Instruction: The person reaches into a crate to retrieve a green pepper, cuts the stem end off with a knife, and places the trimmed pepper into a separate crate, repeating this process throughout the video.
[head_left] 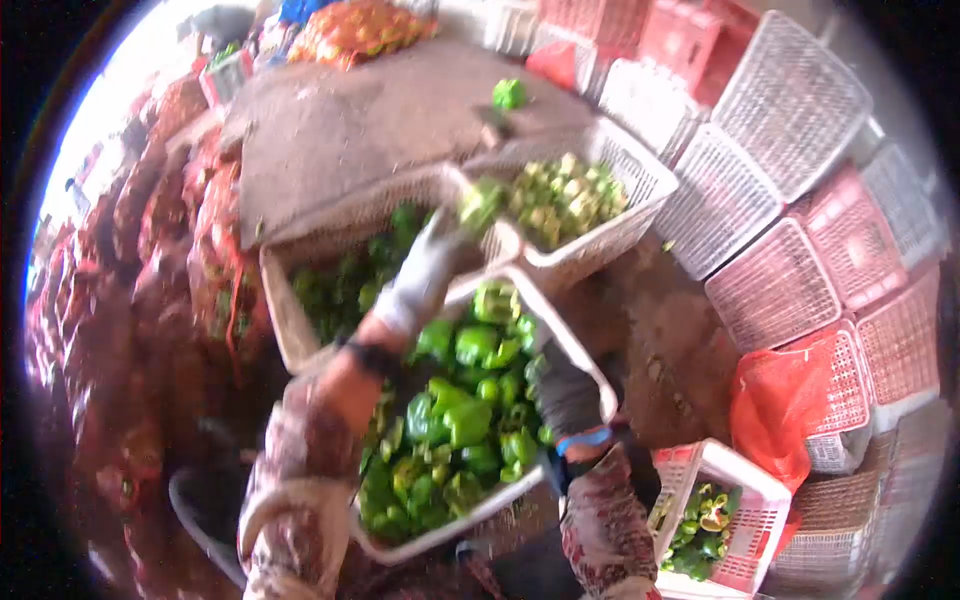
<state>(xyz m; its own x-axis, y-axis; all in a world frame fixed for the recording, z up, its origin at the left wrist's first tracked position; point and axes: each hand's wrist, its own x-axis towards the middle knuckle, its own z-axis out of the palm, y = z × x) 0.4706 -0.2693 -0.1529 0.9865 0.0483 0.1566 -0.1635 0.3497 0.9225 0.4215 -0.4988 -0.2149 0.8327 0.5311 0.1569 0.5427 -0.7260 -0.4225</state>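
Observation:
My left hand [425, 272], in a whitish glove, reaches over the inner rims of the crates and is smeared by motion. A blurred pale-green pepper piece [481, 203] is right at its fingertips; I cannot tell whether the hand grips it. Below lies a white crate [572, 345] full of green bell peppers [468, 418], some of them cut. My right hand [566, 392], in a dark grey glove, is over this crate's right side, beside the peppers, its fingers mostly hidden. Beyond, one crate [278, 300] holds dark green peppers [350, 275] and another [650, 178] pale pepper cores [565, 200].
A pink-and-white crate [765, 492] with pepper pieces stands at lower right, near a red mesh bag [785, 400]. Stacked crates [775, 285] line the right side, filled mesh sacks [130, 300] the left. One green pepper [509, 94] lies on the floor ahead.

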